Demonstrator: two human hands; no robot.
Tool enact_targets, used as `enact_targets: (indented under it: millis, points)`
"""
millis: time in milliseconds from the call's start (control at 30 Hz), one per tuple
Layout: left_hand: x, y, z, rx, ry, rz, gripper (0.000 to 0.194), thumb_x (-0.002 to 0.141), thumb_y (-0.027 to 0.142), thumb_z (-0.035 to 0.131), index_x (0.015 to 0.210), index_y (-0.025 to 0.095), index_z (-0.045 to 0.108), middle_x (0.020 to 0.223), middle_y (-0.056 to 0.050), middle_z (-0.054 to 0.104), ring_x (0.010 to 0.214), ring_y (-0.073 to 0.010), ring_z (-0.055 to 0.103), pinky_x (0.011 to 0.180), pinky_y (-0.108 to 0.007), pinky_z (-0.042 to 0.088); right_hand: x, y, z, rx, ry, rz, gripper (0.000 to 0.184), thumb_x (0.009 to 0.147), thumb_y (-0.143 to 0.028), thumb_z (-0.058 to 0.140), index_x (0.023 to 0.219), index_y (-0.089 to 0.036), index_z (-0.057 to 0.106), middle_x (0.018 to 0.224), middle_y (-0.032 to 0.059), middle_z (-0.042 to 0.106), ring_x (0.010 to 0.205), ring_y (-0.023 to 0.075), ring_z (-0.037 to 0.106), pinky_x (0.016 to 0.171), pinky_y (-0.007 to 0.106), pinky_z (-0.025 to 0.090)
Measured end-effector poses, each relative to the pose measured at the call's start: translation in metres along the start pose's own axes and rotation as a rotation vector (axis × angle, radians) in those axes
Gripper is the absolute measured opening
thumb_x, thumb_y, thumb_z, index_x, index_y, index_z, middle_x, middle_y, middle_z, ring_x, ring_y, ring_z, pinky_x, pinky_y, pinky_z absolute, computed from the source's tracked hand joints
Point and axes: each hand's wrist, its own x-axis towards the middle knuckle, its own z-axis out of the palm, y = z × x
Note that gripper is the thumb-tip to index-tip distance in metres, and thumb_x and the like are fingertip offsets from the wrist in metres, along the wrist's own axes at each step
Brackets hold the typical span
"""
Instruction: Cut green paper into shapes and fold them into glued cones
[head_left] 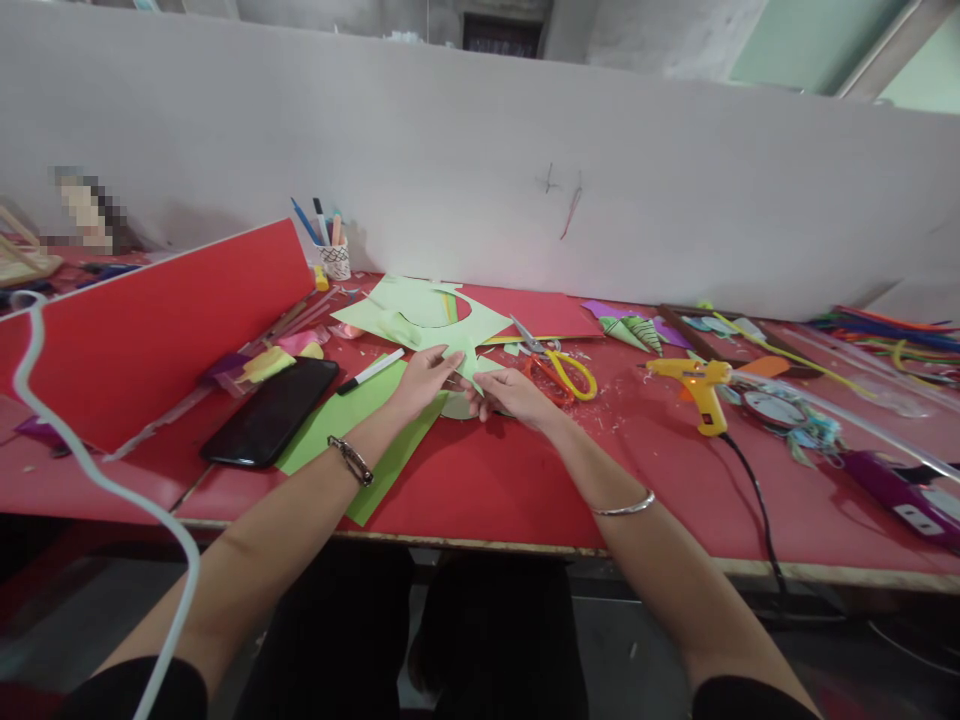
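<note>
My left hand and my right hand meet over the middle of the table, fingers pinched on a pale green paper piece. Just behind them lies a larger pale green sheet with a rounded cut-out. A pale disc, partly hidden, shows below the fingers. Scissors with yellow handles lie right of my right hand, beside an orange-handled pair. Under my left wrist is a bright green sheet, and a white marker with a black cap rests on its upper edge.
A black phone lies left, before a propped red board. A pen cup stands near the white partition. To the right are a yellow glue gun with its cord and a purple power strip. A white cable crosses the left side.
</note>
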Motion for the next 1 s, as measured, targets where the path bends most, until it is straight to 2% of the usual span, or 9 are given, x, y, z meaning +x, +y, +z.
enact_targets:
  millis: [333,567,800,1000]
  points:
    - [0.002,-0.001,0.0,-0.046,0.024,-0.006,0.033,0.066,0.04,0.063,0.064,0.016,0.041,0.054,0.006,0.047,0.054,-0.0101,0.059,0.054,-0.022,0.048,0.002,0.0,0.003,-0.02,0.049,-0.021,0.036,0.074,-0.049,0.053,0.061,-0.015,0.053,0.048,-0.0005,0.059,0.042,0.0082,0.054,0.045,0.02,0.043]
    - [0.005,-0.003,-0.004,0.022,0.023,0.01,0.037,0.063,0.043,0.064,0.062,0.017,0.039,0.046,0.007,0.046,0.047,-0.0109,0.058,0.05,-0.021,0.046,0.001,-0.004,0.003,-0.309,0.118,-0.095,0.034,0.079,-0.041,0.047,0.056,-0.017,0.048,0.044,-0.0043,0.051,0.037,0.0061,0.046,0.041,0.018,0.037]
    - [0.002,0.002,-0.008,0.318,-0.036,0.067,0.028,0.062,0.037,0.066,0.064,0.013,0.054,0.047,0.003,0.054,0.043,-0.0074,0.049,0.047,-0.018,0.038,-0.004,-0.009,0.003,-0.629,0.166,-0.124,0.035,0.082,-0.037,0.043,0.054,-0.017,0.048,0.038,-0.0058,0.043,0.037,0.0057,0.041,0.044,0.018,0.033]
    - [0.005,-0.003,-0.012,0.254,-0.054,0.048,0.024,0.058,0.034,0.067,0.064,0.012,0.058,0.052,0.005,0.053,0.046,-0.0058,0.043,0.046,-0.018,0.032,-0.006,-0.011,0.0,-0.638,0.074,-0.105,0.036,0.082,-0.04,0.041,0.056,-0.017,0.048,0.04,-0.0056,0.043,0.038,0.0061,0.04,0.044,0.018,0.032]
